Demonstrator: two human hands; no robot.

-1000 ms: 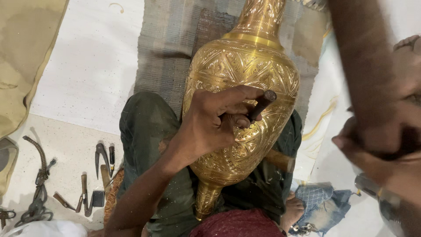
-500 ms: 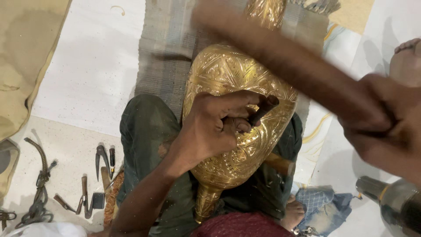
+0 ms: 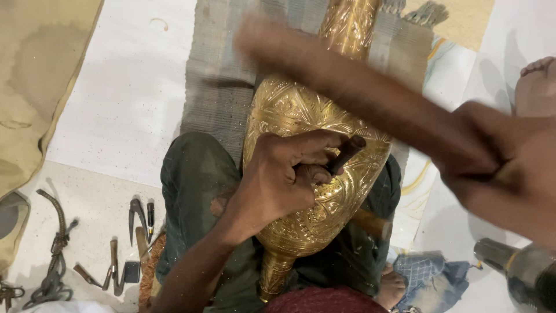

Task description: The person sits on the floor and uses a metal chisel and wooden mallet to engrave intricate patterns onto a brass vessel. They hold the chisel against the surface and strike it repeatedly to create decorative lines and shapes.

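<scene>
A large engraved brass vase [image 3: 295,110] lies across my lap on dark green trousers, its neck pointing away from me. My left hand [image 3: 286,177] rests on the vase's belly and grips a short dark chisel [image 3: 346,154], tip against the metal. My right hand [image 3: 509,168] is closed around a long wooden mallet [image 3: 347,87], which is motion-blurred and stretches up-left over the vase.
A grey woven mat [image 3: 223,87] lies under the vase on the white floor. Several small metal tools [image 3: 136,223] and a dark cord [image 3: 55,255] lie at the left. A blue cloth [image 3: 431,278] and a metal object [image 3: 521,272] sit at the lower right. A bare foot [image 3: 536,84] shows at the right edge.
My right hand has swung the mallet from upright at the right down and leftward across the vase. My left hand and the chisel have stayed in place.
</scene>
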